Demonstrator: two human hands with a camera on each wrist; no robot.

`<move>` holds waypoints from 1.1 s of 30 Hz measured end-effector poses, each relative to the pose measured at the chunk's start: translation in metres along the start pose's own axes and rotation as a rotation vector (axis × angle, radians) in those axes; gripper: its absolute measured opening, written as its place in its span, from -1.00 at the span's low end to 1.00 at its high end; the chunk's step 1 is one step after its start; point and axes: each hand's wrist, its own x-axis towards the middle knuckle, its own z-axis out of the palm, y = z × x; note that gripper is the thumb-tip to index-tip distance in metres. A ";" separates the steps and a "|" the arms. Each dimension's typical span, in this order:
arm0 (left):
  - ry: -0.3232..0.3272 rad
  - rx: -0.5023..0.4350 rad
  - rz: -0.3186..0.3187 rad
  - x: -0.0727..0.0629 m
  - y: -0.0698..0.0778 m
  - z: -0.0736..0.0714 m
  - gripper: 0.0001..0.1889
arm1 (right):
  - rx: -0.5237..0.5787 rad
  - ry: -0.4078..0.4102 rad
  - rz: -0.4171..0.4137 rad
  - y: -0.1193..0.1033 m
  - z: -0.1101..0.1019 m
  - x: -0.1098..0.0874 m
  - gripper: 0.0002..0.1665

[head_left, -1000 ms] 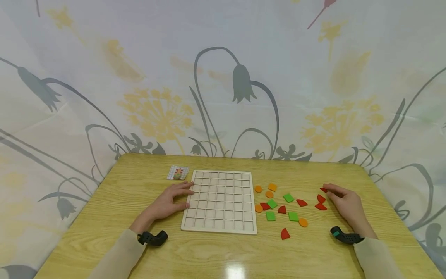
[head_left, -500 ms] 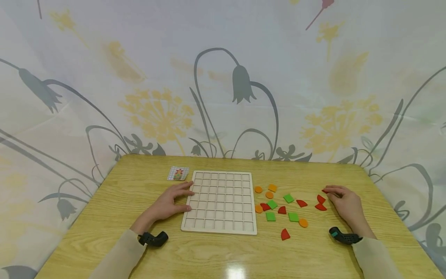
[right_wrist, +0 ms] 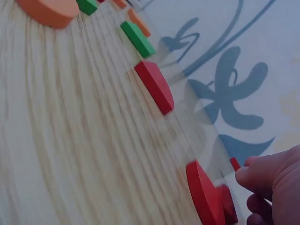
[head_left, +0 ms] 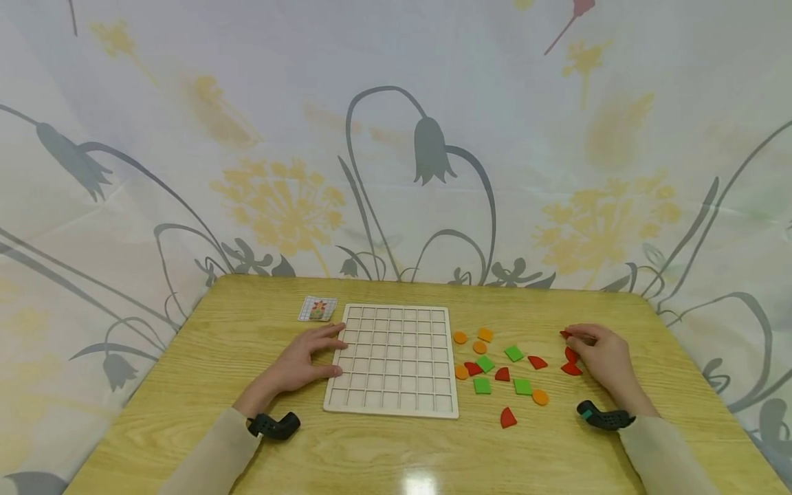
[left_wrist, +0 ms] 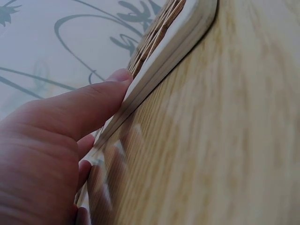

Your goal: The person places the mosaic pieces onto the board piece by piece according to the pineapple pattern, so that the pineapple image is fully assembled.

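No legible text, no readable labels or brands, no numbers or signs made out

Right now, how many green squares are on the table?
4, right of the board: farthest square, next-farthest square, near-left square, near-right square. Others may be hidden.

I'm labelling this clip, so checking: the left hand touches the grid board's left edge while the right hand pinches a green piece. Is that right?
Not quite: the right hand pinches a red piece, not a green one, as the right wrist view shows. The left hand does touch the grid board's left edge.
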 end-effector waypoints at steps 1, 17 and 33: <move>0.000 0.002 -0.003 0.000 0.000 0.000 -0.54 | 0.010 -0.011 -0.003 -0.003 0.002 0.002 -0.74; 0.034 0.019 0.023 0.000 0.002 0.002 -0.57 | 0.222 -0.125 -0.089 -0.081 0.075 0.035 -0.80; 0.026 -0.003 -0.018 -0.001 0.004 0.000 -0.56 | 0.369 -0.245 -0.162 -0.170 0.156 0.037 -0.84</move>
